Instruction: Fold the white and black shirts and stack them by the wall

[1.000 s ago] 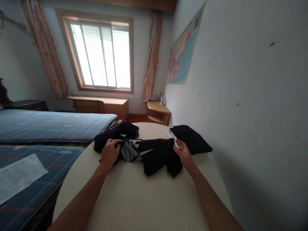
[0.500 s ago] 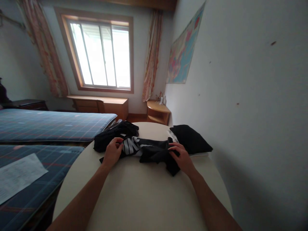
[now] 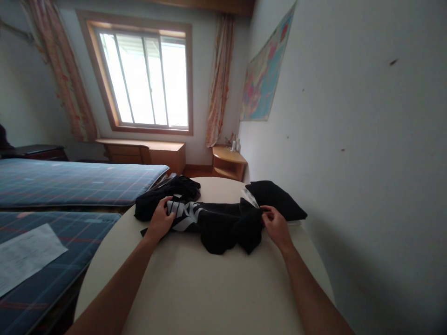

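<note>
A black shirt (image 3: 223, 223) with a bold grey print lies partly folded and rumpled across the table, its lower flaps hanging toward me. My left hand (image 3: 162, 218) pinches its printed end between thumb and fingers. At the other end, my right hand (image 3: 275, 225) has its fingers closed on the cloth's edge; the fingertips are partly hidden. Behind my left hand is a loose heap of black clothing (image 3: 150, 204). Just beyond my right hand sits a flat, neatly folded black cloth (image 3: 275, 197) with something white showing under its edge.
The round cream table (image 3: 209, 288) stands close to the white wall (image 3: 366, 195) on the right. To the left are plaid mattresses (image 3: 80, 181), one bearing a sheet of paper (image 3: 31, 253). Farther off are a low wooden desk (image 3: 164, 149) and a corner shelf (image 3: 228, 156).
My right hand has shifted right and closed on the shirt's edge. The shirt is stretched wider, and its middle flap hangs lower. My left hand has moved slightly left with the printed end.
</note>
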Available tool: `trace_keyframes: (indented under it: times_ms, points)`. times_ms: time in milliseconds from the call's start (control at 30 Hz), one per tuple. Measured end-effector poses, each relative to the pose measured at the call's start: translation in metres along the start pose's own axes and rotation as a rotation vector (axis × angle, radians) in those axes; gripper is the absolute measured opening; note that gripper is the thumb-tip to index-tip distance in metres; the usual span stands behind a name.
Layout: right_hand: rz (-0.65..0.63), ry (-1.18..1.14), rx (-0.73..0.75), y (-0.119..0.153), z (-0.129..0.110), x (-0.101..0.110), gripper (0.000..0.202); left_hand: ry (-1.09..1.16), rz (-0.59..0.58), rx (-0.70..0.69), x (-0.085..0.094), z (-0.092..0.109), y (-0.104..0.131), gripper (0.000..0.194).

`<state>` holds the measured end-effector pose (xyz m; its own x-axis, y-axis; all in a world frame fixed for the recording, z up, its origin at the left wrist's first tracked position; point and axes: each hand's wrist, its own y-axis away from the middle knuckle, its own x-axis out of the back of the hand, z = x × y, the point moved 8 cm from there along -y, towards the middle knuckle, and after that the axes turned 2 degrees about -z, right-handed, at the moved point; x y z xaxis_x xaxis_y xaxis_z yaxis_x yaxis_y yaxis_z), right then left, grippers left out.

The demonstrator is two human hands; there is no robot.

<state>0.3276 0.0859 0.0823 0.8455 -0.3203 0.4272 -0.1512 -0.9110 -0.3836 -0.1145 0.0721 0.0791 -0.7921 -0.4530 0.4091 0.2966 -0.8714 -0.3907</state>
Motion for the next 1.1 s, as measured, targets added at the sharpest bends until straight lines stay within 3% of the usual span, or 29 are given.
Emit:
trace_keyframes:
  times_ms: [200, 267, 333, 500, 567, 633, 800, 900, 1033, 1100]
  points:
    - [-0.260, -0.122, 0.070, 0.013, -0.020, -0.027, 0.051, -0.276, 0.057, -0.020, 0.008, -0.003, 0.005, 0.062]
    - [-0.261, -0.066, 0.087, 0.014, -0.022, -0.028, 0.050, -0.308, 0.079, -0.019, 0.014, -0.002, 0.004, 0.055]
    - [-0.151, -0.020, 0.097, 0.009, -0.021, -0.016, 0.045, -0.296, 0.121, -0.021, 0.022, 0.001, 0.002, 0.045]
    - [0.264, -0.052, 0.052, -0.003, -0.002, 0.033, 0.044, -0.090, 0.325, 0.065, 0.051, -0.005, -0.002, 0.026]
    - [0.335, -0.075, 0.008, -0.005, 0.010, 0.044, 0.045, 0.054, 0.368, 0.113, 0.056, -0.011, -0.003, 0.025]
    - [0.326, -0.079, -0.030, -0.007, 0.018, 0.045, 0.046, 0.219, 0.338, 0.132, 0.049, -0.016, -0.005, 0.030]
    - [0.253, 0.011, 0.009, -0.010, 0.021, 0.033, 0.061, 0.522, 0.063, 0.046, 0.010, -0.007, -0.010, 0.064]
    - [0.228, 0.072, 0.091, -0.011, 0.019, 0.028, 0.062, 0.354, -0.007, 0.111, -0.001, -0.010, -0.006, 0.074]
    - [0.253, 0.139, 0.142, -0.012, 0.020, 0.031, 0.057, -0.170, 0.026, 0.141, 0.011, -0.012, -0.001, 0.048]
    - [0.283, 0.157, 0.168, -0.011, 0.019, 0.034, 0.055, -0.317, 0.049, 0.116, 0.018, -0.008, 0.001, 0.038]
